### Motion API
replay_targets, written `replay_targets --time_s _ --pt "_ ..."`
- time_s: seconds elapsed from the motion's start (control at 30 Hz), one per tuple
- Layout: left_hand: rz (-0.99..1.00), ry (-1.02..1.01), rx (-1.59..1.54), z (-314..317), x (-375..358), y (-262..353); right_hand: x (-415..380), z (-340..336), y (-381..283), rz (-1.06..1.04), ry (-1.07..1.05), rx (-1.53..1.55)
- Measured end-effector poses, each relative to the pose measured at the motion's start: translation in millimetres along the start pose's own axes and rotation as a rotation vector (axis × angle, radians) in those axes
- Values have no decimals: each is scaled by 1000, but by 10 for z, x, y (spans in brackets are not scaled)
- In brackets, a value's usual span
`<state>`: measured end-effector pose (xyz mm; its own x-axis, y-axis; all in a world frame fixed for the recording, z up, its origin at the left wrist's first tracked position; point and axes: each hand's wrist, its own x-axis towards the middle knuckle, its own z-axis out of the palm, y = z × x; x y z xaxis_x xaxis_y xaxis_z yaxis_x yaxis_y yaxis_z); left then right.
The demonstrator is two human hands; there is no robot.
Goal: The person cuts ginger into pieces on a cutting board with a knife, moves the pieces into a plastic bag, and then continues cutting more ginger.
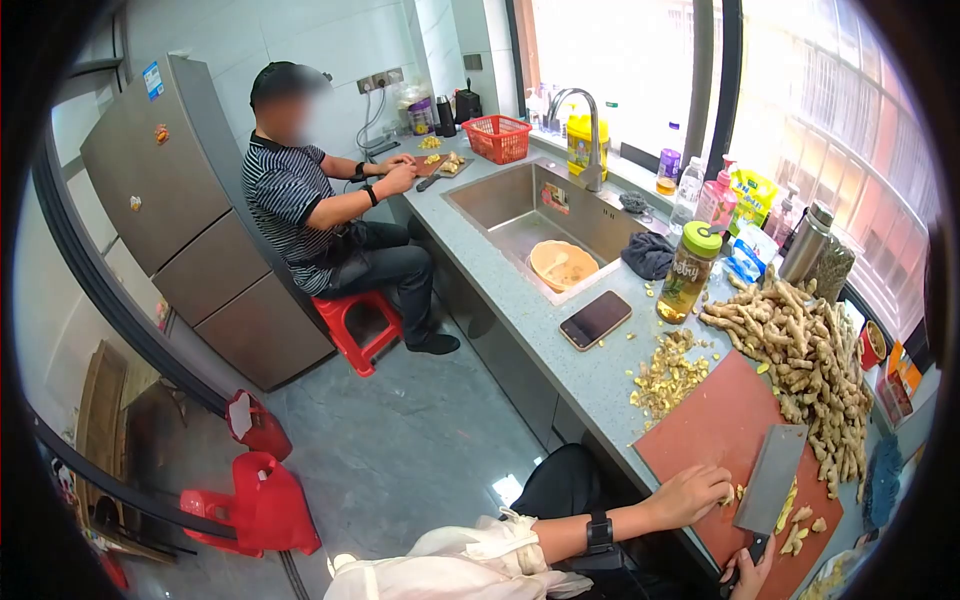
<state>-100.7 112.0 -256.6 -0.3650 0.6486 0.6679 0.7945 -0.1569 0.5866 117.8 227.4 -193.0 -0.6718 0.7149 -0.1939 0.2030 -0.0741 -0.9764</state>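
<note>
My left hand (692,494) rests on a reddish-brown cutting board (722,420), fingers pinning a small piece of ginger (727,498) beside the blade. My right hand (752,574) grips the handle of a broad cleaver (772,476), whose blade stands over the board. Cut ginger bits (803,520) lie to the right of the blade. A big heap of whole ginger roots (808,352) lies along the board's far side. A pile of chopped ginger (668,375) sits on the counter past the board.
A phone (595,319) and a green-lidded jar (690,272) stand on the grey counter (530,320). The sink (512,205) holds an orange bowl (563,265). Another person in a striped shirt (290,195) sits on a red stool (357,325) at the far end. Red stools (262,500) lie on the floor.
</note>
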Motion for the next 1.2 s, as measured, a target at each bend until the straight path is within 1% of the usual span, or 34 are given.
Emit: replay_targets --time_s 0.1,0.17,0.37,0.5,0.57,0.6,0.67,0.77,0.8,0.83,0.93,0.97,1.1,1.17,1.2 --pt "2 5 -8 -2 4 -2 -9 10 1 1 15 9" --pt "-3 0 -11 0 1 1 0 -2 30 -26 -8 54" --pt "2 2 -15 -20 8 16 9 -38 29 -36 -46 53" --pt "4 4 -42 -27 14 19 7 -10 32 -48 -32 73" --pt "-13 -24 -8 -29 12 14 36 -63 94 -60 -70 98" --pt "-10 -31 -19 -26 11 20 61 -82 161 -57 -57 97" --pt "-19 -41 13 -71 25 42 117 -92 334 -117 6 143" --pt "2 -39 13 -72 37 29 104 -87 395 -119 66 156" --pt "-8 -46 12 -85 45 47 94 -70 314 -125 18 128" --pt "-3 -62 -10 -98 55 59 84 -62 266 -117 45 127" --pt "-30 -47 22 -105 60 78 70 -25 198 -63 1 166" --pt "-20 -74 -18 -119 67 86 59 -11 188 -50 13 183" --pt "21 -25 15 -110 120 55 16 9 119 -36 16 173" --pt "6 -26 21 -114 125 73 15 -4 109 -15 17 175" --pt "17 -53 -21 -111 125 83 9 -20 98 7 7 176"
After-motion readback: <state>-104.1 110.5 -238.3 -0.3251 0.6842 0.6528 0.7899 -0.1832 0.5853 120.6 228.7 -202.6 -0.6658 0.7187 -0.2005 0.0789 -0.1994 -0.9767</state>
